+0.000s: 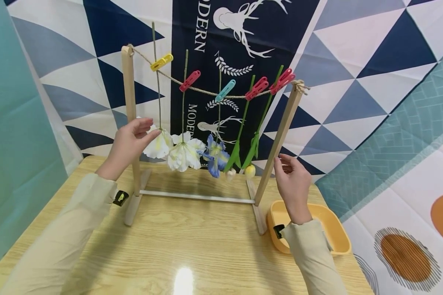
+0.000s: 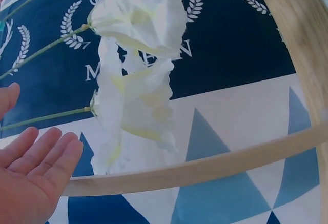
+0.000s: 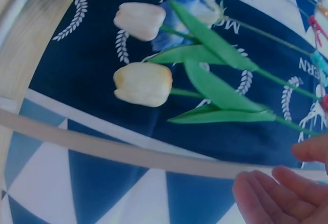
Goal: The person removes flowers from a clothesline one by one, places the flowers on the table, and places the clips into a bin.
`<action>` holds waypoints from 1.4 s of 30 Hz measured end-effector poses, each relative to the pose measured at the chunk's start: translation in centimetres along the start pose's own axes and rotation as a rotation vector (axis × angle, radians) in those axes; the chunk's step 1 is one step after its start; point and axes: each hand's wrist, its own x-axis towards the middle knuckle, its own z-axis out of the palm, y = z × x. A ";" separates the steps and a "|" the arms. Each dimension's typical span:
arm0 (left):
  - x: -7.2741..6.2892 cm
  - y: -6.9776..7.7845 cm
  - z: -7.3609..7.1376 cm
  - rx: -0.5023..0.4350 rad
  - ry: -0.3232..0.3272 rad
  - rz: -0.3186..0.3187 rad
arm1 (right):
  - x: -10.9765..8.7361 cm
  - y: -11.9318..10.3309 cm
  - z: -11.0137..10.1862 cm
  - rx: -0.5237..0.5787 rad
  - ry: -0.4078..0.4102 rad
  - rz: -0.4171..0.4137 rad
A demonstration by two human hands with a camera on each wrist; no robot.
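Artificial flowers hang head down from a sagging twine (image 1: 203,91), each stem clipped by a clothespin. At the left, a white flower (image 1: 159,144) hangs under the yellow clothespin (image 1: 161,62), with another white flower (image 1: 184,153) beside it. In the middle is a blue iris (image 1: 215,155); two pale tulips, one a yellowish tulip (image 1: 250,171), hang at the right. My left hand (image 1: 131,137) is by the left post, fingers loosely extended near the leftmost flower, holding nothing. Beside the right post (image 1: 280,143), my right hand (image 1: 294,180) has relaxed fingers and an empty palm.
The wooden frame's white crossbar (image 1: 197,196) runs low between its two feet on the wood-grain table (image 1: 192,241). A yellow plastic basin (image 1: 339,241) stands at the right, partly under my right forearm. Behind hangs a patterned cloth (image 1: 354,53).
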 end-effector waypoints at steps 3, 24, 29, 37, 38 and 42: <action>0.5 0.0 -0.3 0.003 -0.012 -0.026 | 0.3 -1.2 0.0 0.015 -0.075 -0.025; 2.9 0.2 0.2 -0.068 -0.161 -0.068 | 7.8 -14.6 3.7 0.325 -0.444 -0.176; 3.2 0.0 0.4 -0.093 -0.164 -0.027 | 9.0 -16.9 4.7 0.359 -0.464 -0.172; 2.9 0.2 0.5 -0.077 -0.108 -0.005 | 10.4 -19.2 6.6 0.385 -0.510 -0.146; 2.9 0.2 0.5 -0.078 -0.095 -0.003 | 10.6 -19.5 6.8 0.382 -0.516 -0.142; 2.9 0.2 0.4 -0.108 -0.045 -0.002 | 11.4 -21.3 7.6 0.333 -0.542 -0.120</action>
